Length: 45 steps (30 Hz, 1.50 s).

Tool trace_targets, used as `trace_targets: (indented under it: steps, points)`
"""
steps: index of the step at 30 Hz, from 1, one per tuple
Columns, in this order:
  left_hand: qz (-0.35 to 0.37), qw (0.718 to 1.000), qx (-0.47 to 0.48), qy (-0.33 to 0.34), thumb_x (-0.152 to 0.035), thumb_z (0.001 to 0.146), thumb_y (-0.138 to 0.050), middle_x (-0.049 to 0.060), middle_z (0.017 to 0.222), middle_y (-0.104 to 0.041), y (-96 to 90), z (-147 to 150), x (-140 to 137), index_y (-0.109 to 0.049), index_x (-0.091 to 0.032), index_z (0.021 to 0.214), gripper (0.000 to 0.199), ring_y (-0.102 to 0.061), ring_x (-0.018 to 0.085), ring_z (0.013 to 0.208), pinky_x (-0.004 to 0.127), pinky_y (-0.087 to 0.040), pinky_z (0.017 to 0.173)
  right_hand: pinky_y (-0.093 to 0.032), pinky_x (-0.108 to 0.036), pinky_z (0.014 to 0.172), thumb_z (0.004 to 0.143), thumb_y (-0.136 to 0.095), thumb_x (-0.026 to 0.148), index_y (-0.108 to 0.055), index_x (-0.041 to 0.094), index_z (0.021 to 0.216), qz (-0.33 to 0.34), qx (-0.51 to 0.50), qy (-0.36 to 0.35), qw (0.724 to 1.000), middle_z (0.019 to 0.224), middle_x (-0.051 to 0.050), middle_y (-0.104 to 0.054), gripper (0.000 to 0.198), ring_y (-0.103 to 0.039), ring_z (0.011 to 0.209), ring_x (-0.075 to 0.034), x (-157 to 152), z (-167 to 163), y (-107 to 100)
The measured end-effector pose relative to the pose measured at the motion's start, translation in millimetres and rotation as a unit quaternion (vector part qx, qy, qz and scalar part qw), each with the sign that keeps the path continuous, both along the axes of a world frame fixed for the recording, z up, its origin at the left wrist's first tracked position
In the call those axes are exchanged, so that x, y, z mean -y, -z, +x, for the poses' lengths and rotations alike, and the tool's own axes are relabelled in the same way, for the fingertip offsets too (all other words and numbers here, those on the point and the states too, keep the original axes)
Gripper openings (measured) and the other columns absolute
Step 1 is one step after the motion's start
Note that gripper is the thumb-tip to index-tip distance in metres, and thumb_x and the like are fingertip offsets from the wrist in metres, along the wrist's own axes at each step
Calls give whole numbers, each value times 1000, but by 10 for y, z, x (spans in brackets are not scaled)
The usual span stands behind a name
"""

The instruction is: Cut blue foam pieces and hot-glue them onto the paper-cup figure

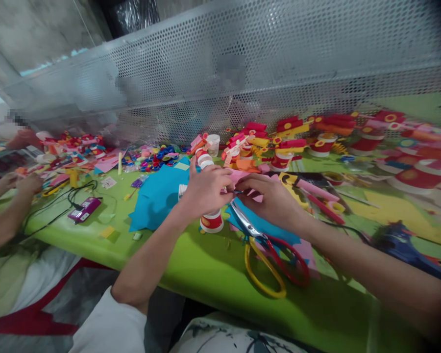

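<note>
1. At the center of the frame, a person's left hand (208, 191) and right hand (270, 196) meet, fingers curled together; whether either grips something small cannot be told.
2. A red-and-white cup (211, 223) stands upright just below the left hand, slightly below the frame's center.
3. Scissors (259, 235) with red and yellow handles lie below the right hand.
4. Blue paper (154, 196) covers the green table (191, 264) left of center; a co-worker's hand (31, 185) appears at far left.

Grn table (191, 267) — holds blue ppr (156, 198), 1 purple box (85, 210), red/wht cups (211, 222).
</note>
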<state>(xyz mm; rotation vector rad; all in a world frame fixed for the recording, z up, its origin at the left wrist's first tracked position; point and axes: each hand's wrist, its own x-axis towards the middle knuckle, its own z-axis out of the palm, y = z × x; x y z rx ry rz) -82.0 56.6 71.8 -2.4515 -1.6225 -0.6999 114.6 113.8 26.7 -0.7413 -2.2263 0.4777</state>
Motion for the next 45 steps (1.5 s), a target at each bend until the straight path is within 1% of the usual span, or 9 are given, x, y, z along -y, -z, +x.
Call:
trace_targets:
  steps: [12, 21, 23, 26, 30, 33, 37, 41, 45]
  points:
    - [9, 1000, -10, 24, -24, 91, -69, 0, 125, -77, 3, 7, -6, -75, -25, 78, 14, -63, 26, 128, 59, -19, 130, -58, -35, 74, 91, -57, 18, -70, 19, 92, 62, 6, -7, 998, 104, -10, -74, 13, -71, 85, -22, 16, 4, 11]
    - [-5, 1000, 8, 15, -23, 89, -70, 1, 131, -75, -8, 13, 0, -76, -26, 79, 12, -62, 27, 131, 60, -19, 129, -59, -32, 74, 91, -58, 18, -69, 20, 93, 65, 10, 5, 998, 107, -9, -73, 12, -71, 84, -20, 29, -1, 9]
    - [-5, 1000, 10, 11, -23, 89, -71, 2, 132, -75, -14, 8, 1, -76, -26, 80, 11, -63, 26, 130, 60, -19, 129, -59, -33, 75, 90, -59, 20, -70, 19, 97, 63, 14, 5, 998, 109, -9, -73, 13, -71, 86, -20, 41, 12, -1]
    - [1, 1000, 7, 5, -26, 90, -72, 3, 133, -75, -22, 2, 2, -75, -25, 79, 11, -64, 27, 128, 62, -19, 129, -61, -37, 76, 87, -61, 21, -69, 17, 108, 62, 28, 22, 997, 112, -11, -73, 23, -73, 87, -23, 61, 35, -13]
    - [0, 1000, 6, 6, -25, 89, -71, 2, 131, -76, -19, 6, 3, -74, -25, 76, 13, -63, 27, 129, 63, -19, 128, -63, -42, 79, 85, -62, 22, -65, 17, 120, 26, 23, 33, 999, 114, -12, -75, 36, -75, 87, -24, 69, 50, -9]
    - [3, 1000, 10, 7, -24, 88, -72, 1, 129, -76, -7, 15, 2, -72, -25, 75, 14, -64, 26, 129, 62, -19, 129, -64, -44, 83, 83, -64, 23, -63, 19, 125, -40, 0, 21, 999, 120, -12, -75, 42, -76, 92, -25, 58, 43, -5]
    - [3, 1000, 12, 5, -25, 87, -73, 1, 128, -77, -1, 20, 4, -73, -25, 75, 12, -64, 26, 127, 62, -19, 129, -66, -41, 84, 81, -65, 22, -65, 22, 120, -135, -33, 7, 990, 121, -11, -74, 39, -76, 95, -24, 36, 21, -20]
    - [-4, 1000, 6, -3, -27, 88, -73, 1, 132, -75, -10, 17, 19, -74, -27, 77, 12, -62, 27, 131, 62, -18, 130, -67, -39, 84, 79, -64, 20, -66, 23, 126, -154, -40, 1, 987, 127, -11, -73, 47, -75, 99, -23, 9, 46, -55]
    - [0, 1000, -6, -11, -42, 92, -72, 2, 135, -74, -24, 8, 41, -79, -28, 88, 16, -60, 30, 134, 66, -10, 130, -67, -41, 83, 79, -62, 18, -65, 22, 132, -159, -38, 14, 986, 127, -13, -73, 54, -73, 104, -26, -26, 132, -71]
